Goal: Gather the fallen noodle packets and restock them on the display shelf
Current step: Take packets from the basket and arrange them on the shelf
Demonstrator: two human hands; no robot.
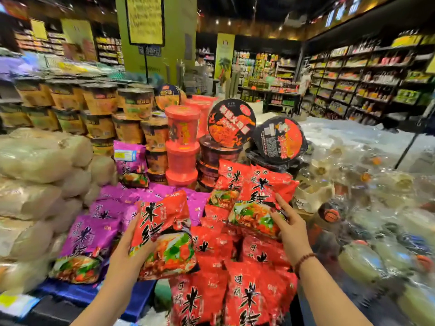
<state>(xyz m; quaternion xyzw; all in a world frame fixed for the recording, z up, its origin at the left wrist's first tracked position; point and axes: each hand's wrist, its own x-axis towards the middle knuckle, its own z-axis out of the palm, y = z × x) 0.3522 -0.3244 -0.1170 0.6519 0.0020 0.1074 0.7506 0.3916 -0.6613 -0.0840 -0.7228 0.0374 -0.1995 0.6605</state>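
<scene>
Place: a grocery shop, seen from an open display of stock.
Goods: noodle cups [131,107] stacked at 11 o'clock; red packets [211,250] and purple packets [94,236] piled at 6 o'clock.
Shelving: long stocked wall shelves [353,76] at 2 o'clock.
Signage: yellow framed sign [144,20] at 12 o'clock; price label [124,155] at 10 o'clock.

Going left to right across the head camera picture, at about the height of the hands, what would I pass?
Pale bagged goods → purple noodle packets → left hand → held red packet → upright red packet → right hand → plastic-wrapped bottles.
</scene>
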